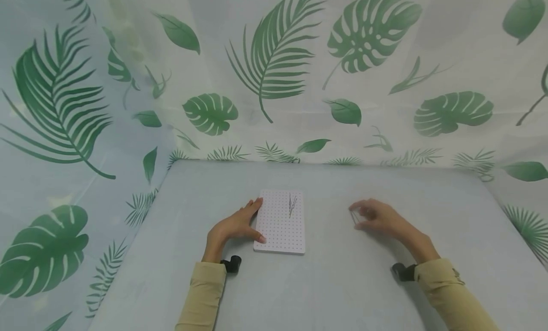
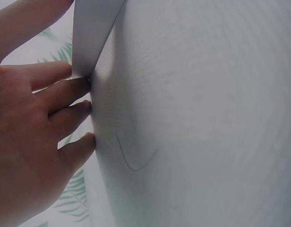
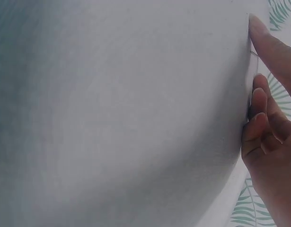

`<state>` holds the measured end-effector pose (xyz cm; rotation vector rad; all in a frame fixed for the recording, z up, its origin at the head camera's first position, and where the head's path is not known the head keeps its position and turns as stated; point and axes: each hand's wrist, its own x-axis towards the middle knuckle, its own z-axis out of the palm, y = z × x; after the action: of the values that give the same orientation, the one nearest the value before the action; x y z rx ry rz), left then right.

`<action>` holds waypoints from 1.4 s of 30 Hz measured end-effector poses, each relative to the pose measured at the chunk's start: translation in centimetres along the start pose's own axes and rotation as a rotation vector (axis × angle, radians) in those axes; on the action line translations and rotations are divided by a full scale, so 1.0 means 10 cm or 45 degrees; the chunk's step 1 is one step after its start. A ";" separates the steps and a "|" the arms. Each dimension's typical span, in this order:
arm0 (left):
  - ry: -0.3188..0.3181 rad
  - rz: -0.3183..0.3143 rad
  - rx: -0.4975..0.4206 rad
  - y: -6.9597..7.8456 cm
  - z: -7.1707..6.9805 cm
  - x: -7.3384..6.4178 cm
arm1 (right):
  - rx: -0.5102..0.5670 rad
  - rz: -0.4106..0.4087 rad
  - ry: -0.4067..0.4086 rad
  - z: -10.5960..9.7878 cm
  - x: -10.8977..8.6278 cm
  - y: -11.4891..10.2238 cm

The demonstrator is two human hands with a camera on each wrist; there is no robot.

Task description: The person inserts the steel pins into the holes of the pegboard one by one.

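Observation:
A white rectangular block (image 1: 279, 226) with a grid of small dots or holes lies flat on the table. Several thin dark wire-like pieces (image 1: 293, 205) lie on its upper right part. My left hand (image 1: 234, 225) rests at the block's left edge, thumb on the near corner and index finger farther up, the other fingers spread against the table. To the right of the block, my right hand (image 1: 378, 218) is low over the table. Between its thumb and index fingertips it holds a thin dark wire (image 1: 354, 218); the right wrist view catches only a bit of the wire (image 3: 254, 53).
A pale grey table top (image 1: 334, 283) spreads around the block. Behind it and at the left hang white sheets (image 1: 299, 126) printed with green leaves. One thin curved dark line (image 2: 131, 168) shows on the table in the left wrist view.

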<state>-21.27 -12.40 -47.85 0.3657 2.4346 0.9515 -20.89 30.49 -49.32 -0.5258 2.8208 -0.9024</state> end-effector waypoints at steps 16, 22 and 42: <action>0.009 -0.006 0.012 -0.02 0.02 0.00 | 0.046 0.100 0.193 0.08 -0.02 -0.11; 0.004 -0.002 0.014 -0.02 0.02 0.00 | 0.146 0.089 0.201 0.06 0.00 -0.12; 0.010 -0.004 0.017 -0.01 0.00 -0.01 | 0.350 0.071 0.117 0.11 0.17 -0.28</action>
<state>-21.21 -12.44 -47.89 0.3635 2.4489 0.9379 -21.42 27.08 -48.63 -0.3754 2.7091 -1.3059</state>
